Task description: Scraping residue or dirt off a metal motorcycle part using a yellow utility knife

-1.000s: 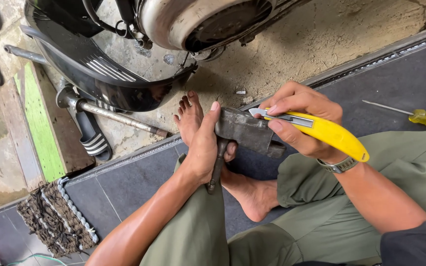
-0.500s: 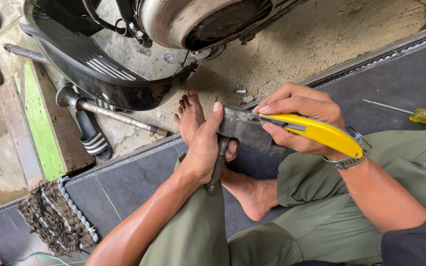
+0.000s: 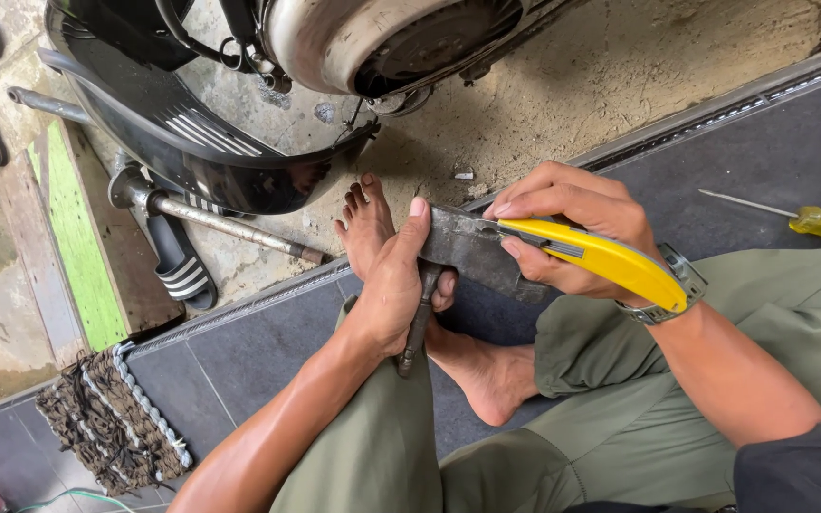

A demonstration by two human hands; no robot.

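My left hand (image 3: pixel 399 285) grips a dark grey metal part (image 3: pixel 472 249) with a stem that runs down through my fist. My right hand (image 3: pixel 572 226) holds a yellow utility knife (image 3: pixel 601 258), its front end pressed against the flat face of the part. Both hands sit above my bare foot (image 3: pixel 467 366) and my olive-green trouser legs. A metal watch is on my right wrist.
A black scooter body (image 3: pixel 201 142) and its silver engine case (image 3: pixel 372 38) stand on the concrete just beyond my toes. A yellow-handled screwdriver (image 3: pixel 805 220) lies on the dark tiled step at right. A woven mat (image 3: pixel 106 423), sandals (image 3: pixel 178 266) and a green plank (image 3: pixel 73 242) lie at left.
My right hand has slid the yellow knife slightly along the metal part toward me. My left hand keeps the same grip.
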